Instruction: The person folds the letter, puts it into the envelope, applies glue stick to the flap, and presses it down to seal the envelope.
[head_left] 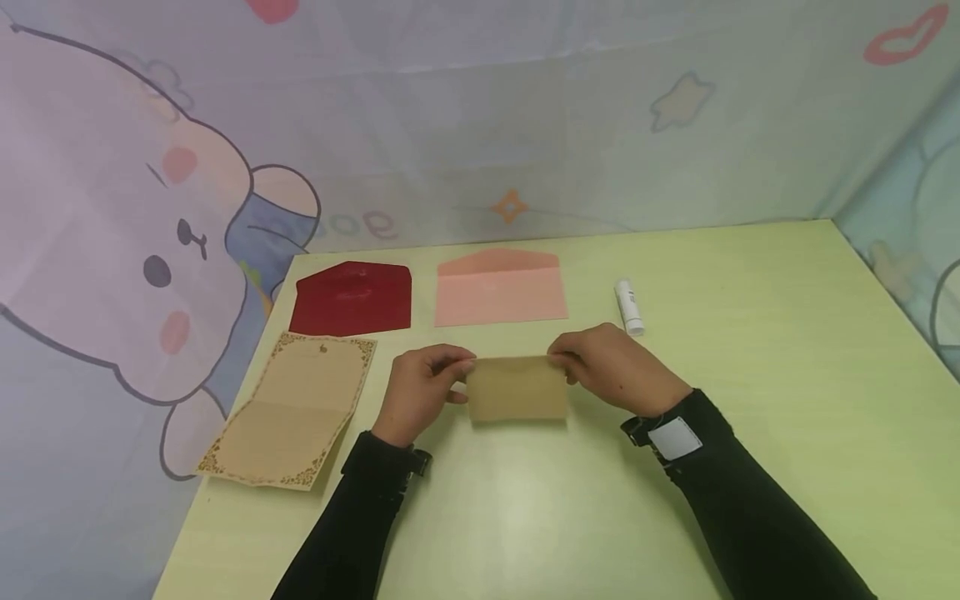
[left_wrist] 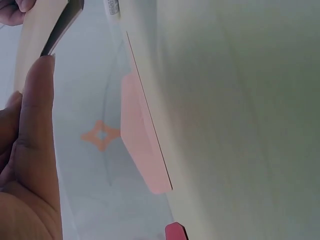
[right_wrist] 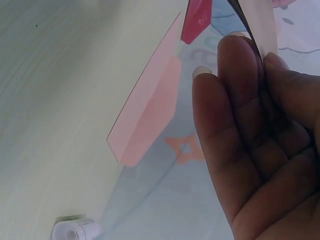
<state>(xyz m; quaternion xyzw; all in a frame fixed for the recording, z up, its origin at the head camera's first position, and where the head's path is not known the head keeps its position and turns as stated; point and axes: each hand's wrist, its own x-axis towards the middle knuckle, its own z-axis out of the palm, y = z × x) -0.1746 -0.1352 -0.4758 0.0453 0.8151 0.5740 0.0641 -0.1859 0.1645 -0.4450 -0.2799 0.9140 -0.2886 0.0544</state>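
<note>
From the head view, we saw a folded tan paper near the middle of the bench. The left hand pinched one top corner and the right hand pinched the other, maybe to keep it straight. Behind lay a red envelope, a pink envelope and a white tube; a patterned sheet lay off to the left, perhaps to leave room. From the left wrist, we saw the paper's layers gap a little. From the right wrist, the right hand got in our way and hid part of the paper.
</note>
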